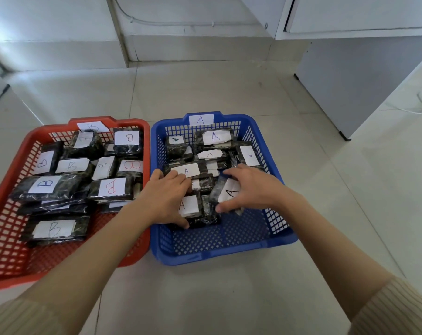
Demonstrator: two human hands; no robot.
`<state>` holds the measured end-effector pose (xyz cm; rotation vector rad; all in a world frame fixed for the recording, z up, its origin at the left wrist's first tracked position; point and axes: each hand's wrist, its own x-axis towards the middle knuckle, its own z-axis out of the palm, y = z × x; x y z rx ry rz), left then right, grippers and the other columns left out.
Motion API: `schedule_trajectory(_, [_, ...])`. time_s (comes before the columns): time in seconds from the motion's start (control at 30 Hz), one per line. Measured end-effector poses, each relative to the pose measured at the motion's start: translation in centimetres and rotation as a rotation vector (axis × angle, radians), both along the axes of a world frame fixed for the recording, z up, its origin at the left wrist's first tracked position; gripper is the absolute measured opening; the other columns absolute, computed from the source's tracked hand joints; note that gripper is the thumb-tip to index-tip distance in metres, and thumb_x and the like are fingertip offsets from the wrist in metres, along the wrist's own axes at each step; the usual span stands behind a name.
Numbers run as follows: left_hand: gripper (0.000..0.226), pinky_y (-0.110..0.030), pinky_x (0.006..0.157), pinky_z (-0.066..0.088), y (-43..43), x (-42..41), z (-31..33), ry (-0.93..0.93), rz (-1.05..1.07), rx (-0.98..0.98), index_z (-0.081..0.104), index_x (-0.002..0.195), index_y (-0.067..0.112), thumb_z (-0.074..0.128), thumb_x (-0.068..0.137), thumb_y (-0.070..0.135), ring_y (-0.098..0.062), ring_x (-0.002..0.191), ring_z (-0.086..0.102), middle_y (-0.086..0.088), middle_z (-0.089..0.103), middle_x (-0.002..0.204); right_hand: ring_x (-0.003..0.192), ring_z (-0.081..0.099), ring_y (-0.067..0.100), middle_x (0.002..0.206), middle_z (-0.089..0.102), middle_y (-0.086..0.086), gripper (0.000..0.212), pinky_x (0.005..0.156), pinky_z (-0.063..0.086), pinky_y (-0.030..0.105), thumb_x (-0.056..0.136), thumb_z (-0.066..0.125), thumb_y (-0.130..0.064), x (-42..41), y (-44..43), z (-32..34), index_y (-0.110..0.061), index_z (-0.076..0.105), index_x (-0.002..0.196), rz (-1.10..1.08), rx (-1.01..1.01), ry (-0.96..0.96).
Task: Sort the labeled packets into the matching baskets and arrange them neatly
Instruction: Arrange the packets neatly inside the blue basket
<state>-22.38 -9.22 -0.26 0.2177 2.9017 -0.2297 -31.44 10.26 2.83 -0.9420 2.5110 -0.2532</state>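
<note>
Two mesh baskets stand side by side on the floor. The red basket (6, 240) on the left carries a B tag and holds several dark packets with white B labels (45, 183). The blue basket (229, 240) on the right carries an A tag and holds several dark packets labeled A. Both hands are inside the blue basket. My left hand (167, 197) grips a flat A packet (193, 207) near the basket's middle, thumb curled under its near edge. My right hand (251, 187) grips a tilted A packet (225, 192), with fingers over its far end and thumb at its near end.
The near third of the blue basket's floor shows bare mesh. Pale floor tiles surround both baskets. A grey cabinet (355, 88) stands at the back right, with a white cable (420, 105) on the floor beside it. White walls and a step close the back.
</note>
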Motion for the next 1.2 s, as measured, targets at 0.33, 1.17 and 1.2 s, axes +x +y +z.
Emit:
schedule_trajectory(0.33, [0.066,-0.018,0.073,0.037,-4.1,-0.6,5.5,0.026,0.366,0.736,0.051,0.114,0.022,0.085,0.060,0.038,-0.010,0.098,0.050,0.008,0.051,0.106,0.100,0.058,0.020,0.111,0.055,-0.004,0.068,0.091,0.051,0.042,0.069,0.060,-0.072,-0.4,-1.2,-0.7,-0.027,0.048,0.118,-0.279,-0.193,-0.265])
schedule_trajectory(1.17, [0.071,-0.024,0.081,0.036,-6.0,-0.6,4.3,0.088,0.418,0.656,0.051,0.120,0.019,0.084,0.061,0.041,-0.012,0.100,0.047,0.006,0.047,0.111,0.104,0.050,0.030,0.131,0.030,0.006,0.075,0.075,0.039,0.032,0.077,0.076,-0.026,3.0,-6.1,-4.2,-0.013,0.035,0.139,0.204,-0.186,0.066])
schedule_trajectory(1.2, [0.071,-0.024,0.081,0.036,-6.0,-0.6,4.3,0.100,0.416,0.655,0.051,0.120,0.019,0.084,0.061,0.041,-0.012,0.100,0.047,0.006,0.047,0.111,0.105,0.050,0.029,0.131,0.031,0.006,0.074,0.077,0.041,0.033,0.078,0.075,-0.027,2.9,-6.2,-4.2,-0.013,0.035,0.139,0.199,-0.190,0.084])
